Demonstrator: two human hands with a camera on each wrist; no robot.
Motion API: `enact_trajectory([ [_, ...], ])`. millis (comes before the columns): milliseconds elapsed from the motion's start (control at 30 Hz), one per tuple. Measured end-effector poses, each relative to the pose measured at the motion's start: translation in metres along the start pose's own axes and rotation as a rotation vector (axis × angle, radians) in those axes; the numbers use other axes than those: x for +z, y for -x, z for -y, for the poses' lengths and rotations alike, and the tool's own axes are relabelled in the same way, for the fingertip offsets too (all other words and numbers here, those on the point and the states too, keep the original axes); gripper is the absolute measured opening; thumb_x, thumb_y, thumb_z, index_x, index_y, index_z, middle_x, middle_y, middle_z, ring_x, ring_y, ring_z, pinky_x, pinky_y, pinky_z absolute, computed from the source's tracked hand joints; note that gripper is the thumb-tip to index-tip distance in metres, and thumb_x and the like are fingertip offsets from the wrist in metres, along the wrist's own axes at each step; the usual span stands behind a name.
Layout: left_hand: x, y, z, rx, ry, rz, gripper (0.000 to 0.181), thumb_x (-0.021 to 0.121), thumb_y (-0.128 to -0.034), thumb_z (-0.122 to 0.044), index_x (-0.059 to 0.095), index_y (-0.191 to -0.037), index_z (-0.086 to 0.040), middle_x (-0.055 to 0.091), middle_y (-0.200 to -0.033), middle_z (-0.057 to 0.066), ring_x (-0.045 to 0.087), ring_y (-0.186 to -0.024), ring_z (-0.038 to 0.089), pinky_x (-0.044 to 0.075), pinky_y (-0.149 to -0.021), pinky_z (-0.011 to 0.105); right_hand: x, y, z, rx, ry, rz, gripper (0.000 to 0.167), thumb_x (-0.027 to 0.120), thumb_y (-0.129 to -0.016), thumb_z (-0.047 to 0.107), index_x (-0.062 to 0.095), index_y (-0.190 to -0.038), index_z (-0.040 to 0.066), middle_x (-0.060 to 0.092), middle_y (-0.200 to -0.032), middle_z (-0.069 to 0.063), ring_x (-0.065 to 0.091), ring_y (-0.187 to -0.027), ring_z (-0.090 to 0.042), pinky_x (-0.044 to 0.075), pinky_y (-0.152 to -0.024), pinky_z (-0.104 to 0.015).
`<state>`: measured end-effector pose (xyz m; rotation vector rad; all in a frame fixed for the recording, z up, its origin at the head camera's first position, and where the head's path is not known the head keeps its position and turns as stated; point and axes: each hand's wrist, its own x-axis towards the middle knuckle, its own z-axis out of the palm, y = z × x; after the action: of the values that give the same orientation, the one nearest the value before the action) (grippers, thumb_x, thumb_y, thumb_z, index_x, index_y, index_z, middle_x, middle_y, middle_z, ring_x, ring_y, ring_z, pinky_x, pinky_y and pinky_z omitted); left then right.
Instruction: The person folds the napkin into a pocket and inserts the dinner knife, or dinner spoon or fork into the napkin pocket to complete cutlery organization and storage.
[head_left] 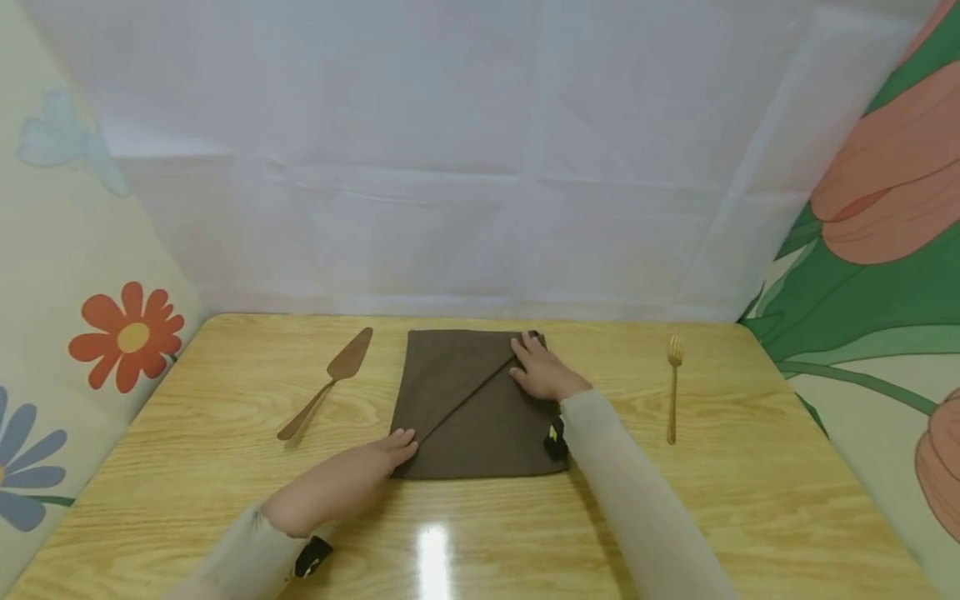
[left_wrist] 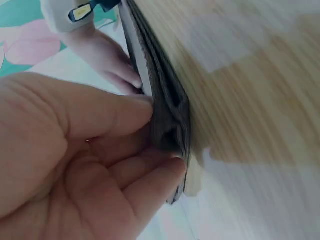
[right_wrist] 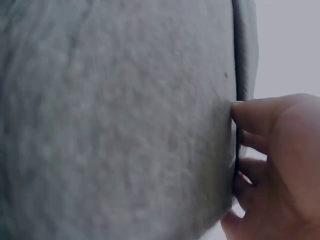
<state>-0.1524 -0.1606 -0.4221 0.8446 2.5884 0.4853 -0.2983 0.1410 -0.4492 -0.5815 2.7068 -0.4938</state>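
Observation:
A brown cloth napkin [head_left: 465, 400], folded into a layered square with a diagonal edge across its top, lies on the table. My left hand [head_left: 348, 475] rests its fingertips on the near left corner, where the diagonal begins. In the left wrist view, the thumb and fingers of that left hand [left_wrist: 100, 150] touch the stacked folds of the napkin [left_wrist: 167, 95]. Toward the far right corner, my right hand [head_left: 547, 371] presses its spread fingers on the diagonal's other end. The right wrist view shows the right hand [right_wrist: 280, 155] touching the napkin's edge [right_wrist: 245, 50].
A copper-coloured cake server [head_left: 333, 379] lies left of the napkin. To the right is a gold-coloured fork [head_left: 672, 392], tines pointing away. The wood-grain table [head_left: 750, 500] meets a white cloth backdrop [head_left: 465, 167] at its far edge. Flower-patterned panels [head_left: 870, 333] flank both sides.

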Motion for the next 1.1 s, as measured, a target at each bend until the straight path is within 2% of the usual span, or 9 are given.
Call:
enact_trajectory([
  [100,0.0,0.003,0.007,0.048,0.032,-0.049,0.04,0.05,-0.0981,0.012,0.057,-0.137,0.01,0.047,-0.148,0.029,0.047,-0.134,0.047,0.044,-0.104,0.056,-0.002,0.004,-0.003,-0.013,-0.027,0.013,0.06,0.041,-0.111,0.025,0.017,-0.162,0.004,0.002,-0.168,-0.021,0.002,-0.155,-0.036,0.012,-0.124,-0.05],
  [200,0.0,0.005,0.01,0.104,0.035,-0.071,0.037,0.054,-0.0981,0.009,0.059,-0.135,0.01,0.051,-0.144,0.03,0.051,-0.129,0.048,0.047,-0.1,0.056,-0.003,0.011,0.004,0.003,0.004,0.038,0.06,0.044,-0.11,0.025,0.021,-0.162,0.006,0.007,-0.168,-0.018,0.004,-0.155,-0.036,0.012,-0.124,-0.05],
  [367,-0.002,0.004,0.009,0.103,0.026,-0.066,0.037,0.056,-0.0977,0.007,0.06,-0.134,0.01,0.05,-0.144,0.03,0.051,-0.13,0.048,0.047,-0.101,0.056,0.002,0.021,0.028,0.032,0.108,0.065,0.059,0.048,-0.109,0.03,0.027,-0.161,0.012,0.017,-0.168,-0.01,0.01,-0.155,-0.033,0.014,-0.122,-0.057],
  [500,-0.004,0.004,0.008,0.102,0.006,-0.052,0.037,0.057,-0.0982,0.005,0.059,-0.135,0.011,0.05,-0.145,0.03,0.05,-0.131,0.047,0.046,-0.102,0.055,0.008,0.026,0.044,0.034,0.163,0.055,0.056,0.049,-0.108,0.033,0.033,-0.16,0.02,0.022,-0.167,-0.003,0.016,-0.154,-0.029,0.008,-0.121,-0.062],
  [600,-0.006,0.005,0.011,0.11,0.029,-0.04,0.037,0.057,-0.0989,0.003,0.058,-0.135,0.011,0.049,-0.146,0.03,0.049,-0.132,0.047,0.045,-0.103,0.056,0.014,0.029,0.054,0.007,0.187,0.048,0.054,0.048,-0.108,0.034,0.035,-0.16,0.022,0.024,-0.167,-0.001,0.018,-0.154,-0.027,0.007,-0.122,-0.061],
  [733,-0.01,0.005,0.019,0.123,0.055,-0.042,0.034,0.056,-0.1002,-0.001,0.062,-0.132,0.008,0.054,-0.143,0.027,0.052,-0.13,0.045,0.044,-0.104,0.057,0.023,0.034,0.065,-0.066,0.201,0.048,0.052,0.048,-0.109,0.031,0.038,-0.158,0.018,0.027,-0.166,-0.004,0.02,-0.154,-0.026,0.016,-0.122,-0.056],
  [833,-0.013,0.002,0.024,0.131,0.065,-0.086,0.028,0.056,-0.101,-0.003,0.069,-0.125,0.004,0.065,-0.131,0.02,0.061,-0.122,0.039,0.049,-0.101,0.054,0.029,0.038,0.074,-0.132,0.214,0.046,0.05,0.049,-0.109,0.028,0.041,-0.157,0.015,0.03,-0.164,-0.006,0.023,-0.152,-0.026,0.023,-0.122,-0.05],
  [967,-0.017,-0.005,0.031,0.106,0.127,-0.191,0.022,0.057,-0.101,-0.004,0.075,-0.113,-0.004,0.073,-0.113,0.008,0.068,-0.106,0.028,0.056,-0.089,0.045,0.038,0.041,0.086,-0.212,0.226,0.041,0.05,0.051,-0.108,0.028,0.044,-0.154,0.011,0.034,-0.162,-0.007,0.028,-0.151,-0.025,0.028,-0.121,-0.041],
  [1100,-0.022,-0.015,0.035,0.057,0.213,-0.319,0.02,0.056,-0.1011,-0.001,0.073,-0.111,-0.003,0.073,-0.112,0.01,0.068,-0.106,0.031,0.057,-0.087,0.046,0.045,0.043,0.099,-0.288,0.22,0.023,0.047,0.053,-0.107,0.027,0.051,-0.149,0.007,0.043,-0.157,-0.008,0.037,-0.147,-0.024,0.033,-0.118,-0.035],
])
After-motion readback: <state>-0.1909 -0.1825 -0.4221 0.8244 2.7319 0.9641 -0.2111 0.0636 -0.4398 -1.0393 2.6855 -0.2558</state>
